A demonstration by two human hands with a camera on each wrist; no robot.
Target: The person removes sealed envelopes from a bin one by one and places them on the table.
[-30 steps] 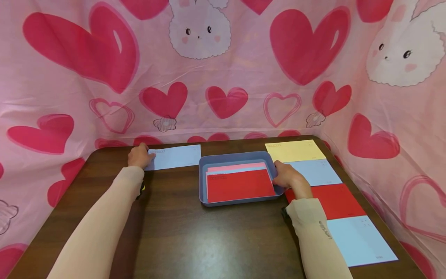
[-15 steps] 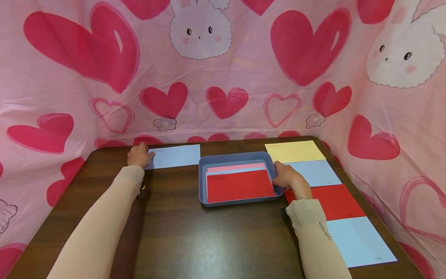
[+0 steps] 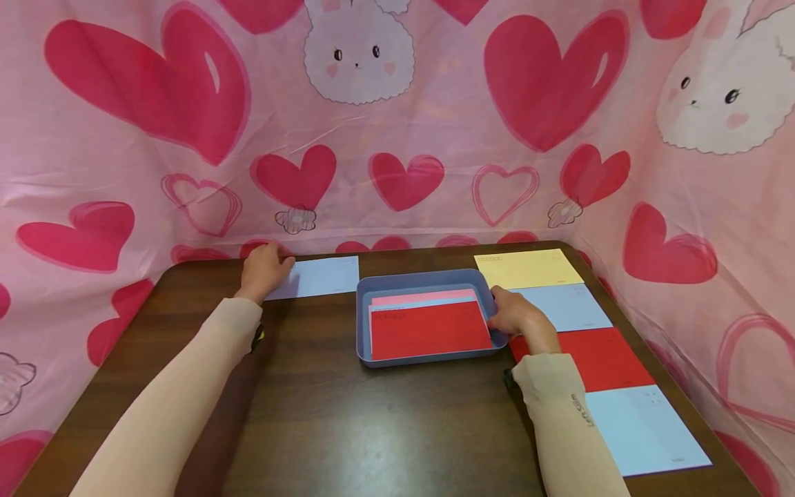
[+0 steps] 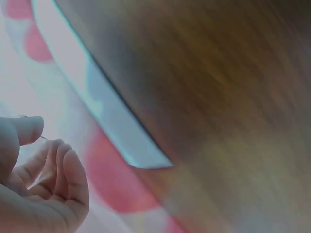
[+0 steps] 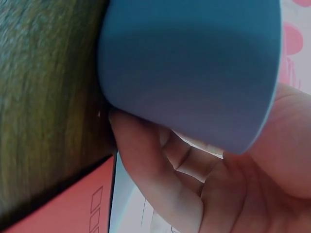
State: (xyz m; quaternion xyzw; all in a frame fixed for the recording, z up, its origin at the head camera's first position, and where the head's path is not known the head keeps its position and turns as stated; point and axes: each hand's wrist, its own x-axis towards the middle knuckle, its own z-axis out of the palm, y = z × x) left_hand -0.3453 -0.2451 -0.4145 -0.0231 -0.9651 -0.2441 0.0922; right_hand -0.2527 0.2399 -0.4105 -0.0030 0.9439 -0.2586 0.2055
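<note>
A light blue envelope (image 3: 326, 276) lies flat at the back left of the table. My left hand (image 3: 263, 270) hovers over its left end; in the left wrist view the fingers (image 4: 75, 177) are loosely curled, with nothing seen between them and the thumb. At mid-table stands a blue-grey tray (image 3: 422, 279) holding a red envelope (image 3: 428, 331) on top of light blue and pink ones. My right hand (image 3: 518, 316) grips the tray's right side. In the right wrist view, fingers (image 5: 138, 155) curl under the tray wall (image 5: 189, 63), the thumb side near its rim.
Down the right side of the brown table (image 3: 348, 428) runs a column of envelopes: yellow (image 3: 528, 269), light blue (image 3: 562, 307), red (image 3: 599, 359) and light blue (image 3: 646, 428). A pink heart-patterned cloth (image 3: 397, 124) hangs behind and beside the table.
My left hand has come up off the left end of the light blue envelope and shifted slightly right. The right hand and tray have stayed in place.
</note>
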